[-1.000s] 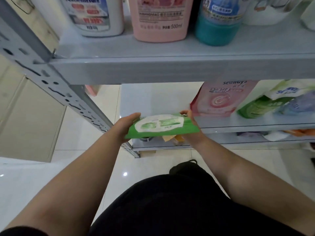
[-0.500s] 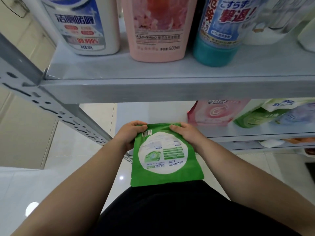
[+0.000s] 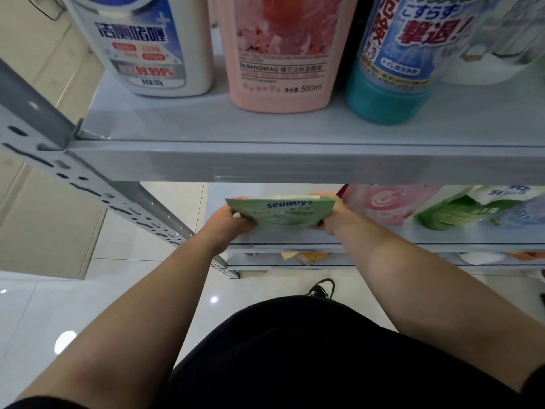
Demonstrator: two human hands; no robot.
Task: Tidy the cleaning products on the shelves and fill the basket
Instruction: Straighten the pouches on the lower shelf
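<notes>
White floor tiles (image 3: 88, 305) are gleaming beneath a grey metal rack, and I am looking down past its upper shelf (image 3: 295, 160), where a white bottle (image 3: 141, 45), a pink bottle (image 3: 280, 54) and a blue bottle (image 3: 398, 69) are standing side by side. Below it, I am seeing both hands holding a green pouch (image 3: 283, 212). The left hand (image 3: 227, 222) is gripping its left edge and the right hand (image 3: 333, 216) its right edge, fingers curling round it. It is sitting over the left end of the lower shelf (image 3: 442, 237), just beside a pink pouch (image 3: 383, 205). Whether it is resting on the board I cannot tell.
</notes>
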